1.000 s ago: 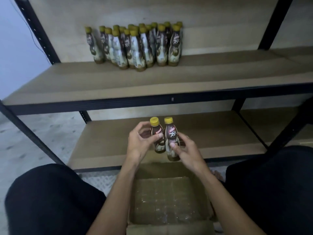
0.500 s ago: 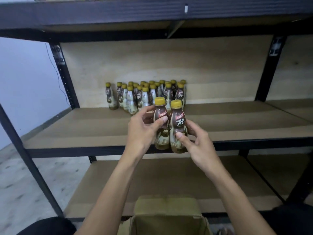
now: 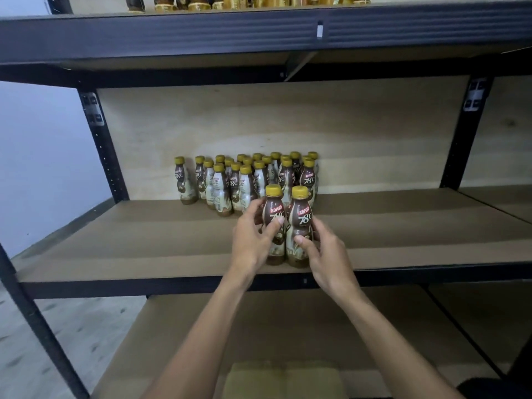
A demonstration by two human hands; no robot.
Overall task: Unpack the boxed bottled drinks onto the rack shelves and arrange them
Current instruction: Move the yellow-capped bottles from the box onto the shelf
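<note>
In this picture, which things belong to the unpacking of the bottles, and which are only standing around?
Belonging to the job: left Kopiko bottle in the left hand; right Kopiko bottle in the right hand; bottle group at the back of the middle shelf; cardboard box.
Only standing about: upper-shelf bottles; lower shelf; floor.

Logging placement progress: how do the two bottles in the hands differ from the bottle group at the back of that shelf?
The two held bottles are gripped, one by the left hand, one by the right hand; the back group stands free. The held bottles are near the front edge of the shelf; the back group is by the rear panel. All are upright with yellow caps and brown labels.
</note>
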